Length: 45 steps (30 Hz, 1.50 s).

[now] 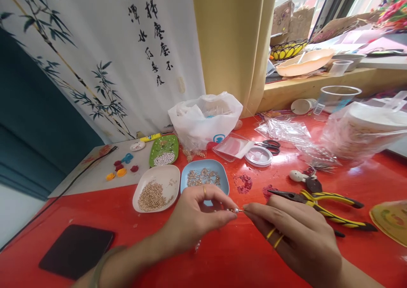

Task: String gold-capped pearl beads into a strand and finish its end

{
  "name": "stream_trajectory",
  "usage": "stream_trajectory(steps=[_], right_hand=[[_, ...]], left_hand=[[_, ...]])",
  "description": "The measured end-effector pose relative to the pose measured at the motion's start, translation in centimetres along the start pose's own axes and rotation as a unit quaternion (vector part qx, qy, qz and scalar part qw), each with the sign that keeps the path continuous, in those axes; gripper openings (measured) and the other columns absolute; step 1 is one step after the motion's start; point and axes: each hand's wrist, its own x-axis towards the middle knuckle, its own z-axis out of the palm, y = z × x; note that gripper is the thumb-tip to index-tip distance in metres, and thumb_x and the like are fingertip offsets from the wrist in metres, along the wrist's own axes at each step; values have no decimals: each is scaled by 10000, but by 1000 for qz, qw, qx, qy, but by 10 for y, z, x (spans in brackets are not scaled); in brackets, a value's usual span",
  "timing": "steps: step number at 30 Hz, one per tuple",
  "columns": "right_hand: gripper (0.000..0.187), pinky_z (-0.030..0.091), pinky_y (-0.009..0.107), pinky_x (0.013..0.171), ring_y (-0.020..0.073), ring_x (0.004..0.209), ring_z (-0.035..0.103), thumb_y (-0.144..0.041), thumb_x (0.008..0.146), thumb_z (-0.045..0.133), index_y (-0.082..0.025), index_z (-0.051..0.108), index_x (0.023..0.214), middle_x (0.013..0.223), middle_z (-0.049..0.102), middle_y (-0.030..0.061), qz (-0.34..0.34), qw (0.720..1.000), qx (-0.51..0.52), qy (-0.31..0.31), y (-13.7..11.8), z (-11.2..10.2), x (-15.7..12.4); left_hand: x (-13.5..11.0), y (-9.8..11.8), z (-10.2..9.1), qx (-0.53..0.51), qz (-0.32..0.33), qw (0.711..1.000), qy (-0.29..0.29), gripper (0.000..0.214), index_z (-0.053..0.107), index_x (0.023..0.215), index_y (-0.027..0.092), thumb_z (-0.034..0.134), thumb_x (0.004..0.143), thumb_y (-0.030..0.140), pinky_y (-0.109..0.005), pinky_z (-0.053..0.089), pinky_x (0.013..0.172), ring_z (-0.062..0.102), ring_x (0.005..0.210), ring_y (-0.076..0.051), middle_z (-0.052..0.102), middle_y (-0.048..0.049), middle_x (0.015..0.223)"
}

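Blue dish (224,170) and cream dish (163,173) hold beads (151,197).

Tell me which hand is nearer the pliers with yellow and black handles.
Right. The right hand is close by, just on the near side of the pliers; the left hand is farther off, to the left, past the right hand's fingers.

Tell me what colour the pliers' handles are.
The pliers' handles are yellow and black, seen best in the head view.
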Motion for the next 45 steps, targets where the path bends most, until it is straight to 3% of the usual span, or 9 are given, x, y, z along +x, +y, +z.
stream_trajectory(steps=[4,11,18,30,34,45], right_hand=[[118,342,190,390,81,418,417,-123,788,507,-184,598,746,502,521,-27,113,986,117,-32,-5,3,3],[163,393,200,461,108,512,495,-254,790,526,-202,625,672,577,599,-4,292,916,247,-118,-6,9,1],[192,355,218,480,111,525,441,-347,763,543,-213,643,668,568,543,-7,361,872,298,-141,-4,11,-2],[211,316,201,484,84,519,375,-401,711,592,-198,640,674,554,477,-30,443,770,427,-167,-3,16,0],[218,353,209,520,94,548,430,-401,708,594,-190,638,675,582,524,-17,448,763,434,-172,-3,16,0],[223,380,226,516,107,548,454,-390,718,580,-183,635,655,585,540,-6,430,781,418,-173,-5,14,3]], left_hand=[[-2,2,1,71,87,993,25,24,636,687,138,637,668,154,-182,392,508,510,617,-84,591,-16,665],[-3,1,0,134,171,976,33,36,622,709,136,620,696,170,-175,369,462,464,547,-66,564,-11,648],[-7,0,1,181,224,957,38,47,607,723,122,606,707,166,-183,371,444,425,513,-62,530,-16,639],[-7,-4,2,226,284,931,39,44,597,730,127,600,721,169,-168,396,451,452,513,-59,545,-17,640],[-7,-5,1,235,293,926,41,52,592,721,119,606,715,169,-165,398,452,446,503,-55,546,-17,631],[-6,-6,1,227,282,931,49,73,598,705,123,619,706,194,-178,405,465,477,525,-73,564,-22,620]])
